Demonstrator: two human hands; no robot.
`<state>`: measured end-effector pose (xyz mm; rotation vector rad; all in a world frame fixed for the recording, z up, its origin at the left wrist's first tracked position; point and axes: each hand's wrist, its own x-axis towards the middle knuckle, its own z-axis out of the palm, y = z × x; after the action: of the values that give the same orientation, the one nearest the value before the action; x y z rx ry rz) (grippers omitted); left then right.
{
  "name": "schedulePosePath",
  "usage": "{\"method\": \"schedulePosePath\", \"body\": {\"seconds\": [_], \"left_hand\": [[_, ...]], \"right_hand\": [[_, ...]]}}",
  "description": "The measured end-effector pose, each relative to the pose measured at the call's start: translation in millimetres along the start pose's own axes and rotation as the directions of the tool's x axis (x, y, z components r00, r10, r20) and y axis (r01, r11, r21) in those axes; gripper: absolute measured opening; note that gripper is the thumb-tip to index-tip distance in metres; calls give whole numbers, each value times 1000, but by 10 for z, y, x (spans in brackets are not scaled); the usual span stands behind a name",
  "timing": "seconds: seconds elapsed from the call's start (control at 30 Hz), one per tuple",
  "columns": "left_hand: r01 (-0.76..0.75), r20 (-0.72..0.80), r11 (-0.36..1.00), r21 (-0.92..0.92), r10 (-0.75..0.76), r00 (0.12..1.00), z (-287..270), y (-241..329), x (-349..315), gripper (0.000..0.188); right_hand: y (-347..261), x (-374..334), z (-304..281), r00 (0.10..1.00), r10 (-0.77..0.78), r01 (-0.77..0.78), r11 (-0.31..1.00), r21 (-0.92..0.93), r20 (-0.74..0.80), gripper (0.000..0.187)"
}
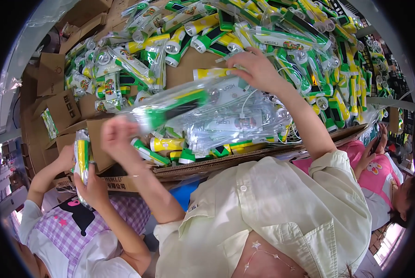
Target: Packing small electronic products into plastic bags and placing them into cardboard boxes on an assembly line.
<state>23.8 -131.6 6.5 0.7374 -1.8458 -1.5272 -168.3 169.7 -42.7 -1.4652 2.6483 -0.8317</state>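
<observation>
My left hand (119, 134), blurred by motion, pinches one end of a clear plastic bag. Inside that bag is a green flashlight (179, 109) with a dark panel, also smeared. Further right, my right hand (256, 69) bends its fingers round the end of a yellow flashlight (209, 74) lying on the cardboard; the fingertips are partly hidden. Below my right hand is a stack of clear printed plastic bags (235, 125). A white cable (243, 109) lies across the stack.
Green and yellow flashlights (309, 69), many bagged, heap over the cardboard-covered table. Its cardboard edge (207, 165) runs in front of me. Open cartons (61, 109) stand at left. A co-worker in a purple checked apron (87, 222) holds a bagged flashlight (81, 160); another person in pink (369, 169) is at right.
</observation>
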Motion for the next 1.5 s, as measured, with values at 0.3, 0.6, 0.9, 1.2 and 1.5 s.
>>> {"method": "schedulePosePath", "body": {"seconds": [0.3, 0.6, 0.9, 1.2, 1.5], "left_hand": [[-174, 179, 975, -137, 197, 964, -292, 159, 528, 9], [303, 223, 615, -728, -205, 953, -141, 37, -289, 6], [-618, 528, 719, 317, 407, 745, 692, -5, -567, 25], [-746, 722, 658, 102, 466, 511, 1264, -110, -908, 8], [-736, 722, 645, 206, 408, 559, 648, -188, -627, 9]], "right_hand": [[-211, 173, 203, 990, 135, -125, 967, 224, -30, 57], [-489, 294, 349, 992, 123, -104, 578, 809, 40, 29], [-641, -451, 264, 856, 377, -487, 361, 796, 353, 55], [-775, -632, 27, 843, 402, -499, 336, 799, 358, 82], [-613, -828, -180, 873, 424, -479, 654, 586, 240, 61]]}}
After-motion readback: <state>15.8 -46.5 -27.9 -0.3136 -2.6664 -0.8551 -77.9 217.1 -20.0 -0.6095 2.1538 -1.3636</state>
